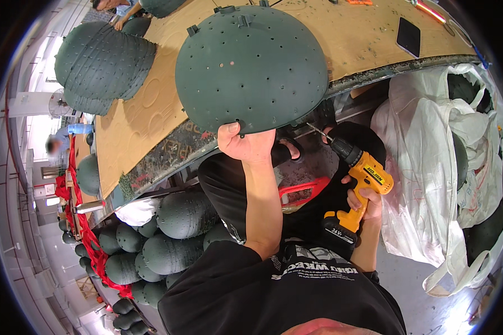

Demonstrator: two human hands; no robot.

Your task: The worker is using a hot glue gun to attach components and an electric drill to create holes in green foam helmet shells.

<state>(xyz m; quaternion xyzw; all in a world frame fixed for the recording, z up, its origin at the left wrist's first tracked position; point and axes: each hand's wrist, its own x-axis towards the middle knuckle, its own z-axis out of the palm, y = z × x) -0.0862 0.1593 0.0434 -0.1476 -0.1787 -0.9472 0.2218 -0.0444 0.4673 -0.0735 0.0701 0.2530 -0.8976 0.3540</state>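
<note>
A large dark green dome-shaped shell (pixel 257 72), dotted with small holes and with a few short lugs on its top, is propped at the front edge of the table. My left hand (pixel 246 144) grips its lower rim, the thumb outside and the other fingers mostly hidden behind. In my right hand (pixel 363 202) is a yellow and black cordless drill (pixel 369 174), its long thin bit (pixel 317 132) pointing up and left toward the dome's lower right rim. Whether the bit tip touches the rim I cannot tell.
Cardboard (pixel 357 33) covers the table, holding nested domes (pixel 103 64) and a phone (pixel 408 37). White sacks (pixel 413 167) hang at right. More shells (pixel 167 251) are piled lower left. A red plastic item (pixel 304 192) lies below my hands. Another person's hand (pixel 119 24) shows at far left.
</note>
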